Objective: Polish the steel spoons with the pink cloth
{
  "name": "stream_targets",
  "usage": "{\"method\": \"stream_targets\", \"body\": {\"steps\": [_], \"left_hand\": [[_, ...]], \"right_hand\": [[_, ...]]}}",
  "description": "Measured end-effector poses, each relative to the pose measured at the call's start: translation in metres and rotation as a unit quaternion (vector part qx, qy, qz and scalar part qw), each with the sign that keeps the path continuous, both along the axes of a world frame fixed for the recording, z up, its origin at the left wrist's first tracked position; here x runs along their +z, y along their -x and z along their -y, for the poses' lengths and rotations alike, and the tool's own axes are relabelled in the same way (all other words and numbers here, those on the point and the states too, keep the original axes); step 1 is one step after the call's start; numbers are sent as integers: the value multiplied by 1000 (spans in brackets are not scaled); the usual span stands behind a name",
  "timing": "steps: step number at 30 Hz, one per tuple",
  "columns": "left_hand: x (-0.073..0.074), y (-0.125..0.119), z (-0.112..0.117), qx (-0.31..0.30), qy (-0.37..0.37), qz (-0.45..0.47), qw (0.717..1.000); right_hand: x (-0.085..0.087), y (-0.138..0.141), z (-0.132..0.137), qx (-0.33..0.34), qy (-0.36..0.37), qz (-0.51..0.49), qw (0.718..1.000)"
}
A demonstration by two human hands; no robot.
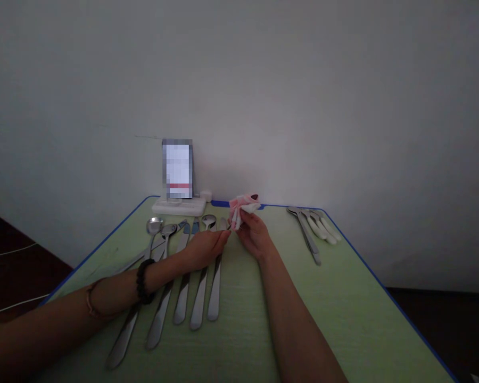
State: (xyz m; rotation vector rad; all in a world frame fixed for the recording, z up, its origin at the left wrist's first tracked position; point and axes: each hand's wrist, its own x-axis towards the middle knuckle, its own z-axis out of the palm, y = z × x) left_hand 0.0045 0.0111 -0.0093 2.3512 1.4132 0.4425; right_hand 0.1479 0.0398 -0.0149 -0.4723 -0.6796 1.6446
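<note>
My left hand [203,248] is closed, thumb and fingertips pinched on a piece of cutlery. Only a thin metal sliver of it shows by the fingertips, so its kind is hidden. My right hand [256,234] grips a crumpled pink and white cloth [239,206], which wraps around the far end of that piece. Under and beside my left forearm lie several long-handled metal utensils: a ladle [155,225], a spoon [168,230], another spoon [208,219] and table knives, one of them a knife [214,303] nearest my right arm.
At the right back, metal spoons [309,239] lie beside several white-handled utensils [329,236]. A lit phone [179,169] stands on a white base [179,206] against the wall. The green table [323,314] has a blue edge and touches the wall [343,106].
</note>
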Motion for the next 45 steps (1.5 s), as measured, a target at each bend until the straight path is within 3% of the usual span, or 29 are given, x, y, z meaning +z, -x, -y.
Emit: {"method": "stream_targets", "body": {"steps": [11, 20, 32, 37, 45], "left_hand": [[-5, 3, -6, -35, 49, 188, 980], [-9, 3, -10, 37, 62, 284, 956], [-2, 1, -6, 15, 26, 218, 975], [-2, 1, -6, 33, 36, 237, 970], [1, 1, -5, 56, 10, 238, 970]], "right_hand": [[5, -9, -1, -45, 25, -106, 993], [5, -6, 3, -14, 21, -22, 999], [3, -8, -6, -156, 85, -29, 984], [3, -9, -5, -129, 68, -50, 988], [-2, -4, -6, -90, 79, 20, 993]]}}
